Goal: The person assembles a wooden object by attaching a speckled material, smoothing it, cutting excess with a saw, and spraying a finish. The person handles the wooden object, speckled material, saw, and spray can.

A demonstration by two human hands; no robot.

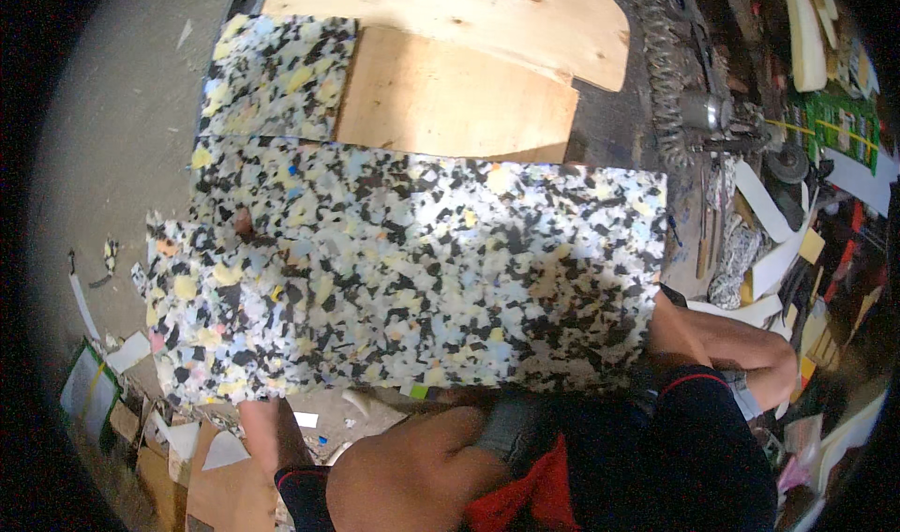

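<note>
Spread across the middle of the scene, a broad speckled foam sheet (478,269), roughly rectangular, with its far edge along a pale wooden board (459,91) and its near edge toward a bare knee (403,476). Overlapping its left end, a brighter speckled foam section (225,312); cannot tell whether a loose piece or a folded flap. At far left, a squarish foam piece (281,77) beside the board, with a larger rounded board (525,16) farther back.

At near left, the left forearm (267,434) running in under the brighter section, with only a fingertip of the left hand (244,221) showing past the section's far edge; apparently under the section, but cannot tell how far open or how firmly gripping. At near right, the right forearm (677,335) reaching to the sheet's right end; right hand hidden by foam, so cannot tell about opening or hold.

Likely light for its spread, soft and springy, with a grainy, hardly slippery face. Probably apt to sag if lifted by one end, and to tear along the edges if pinched hard. Best taken at both ends, palms underneath, thumbs lightly on top.
</note>
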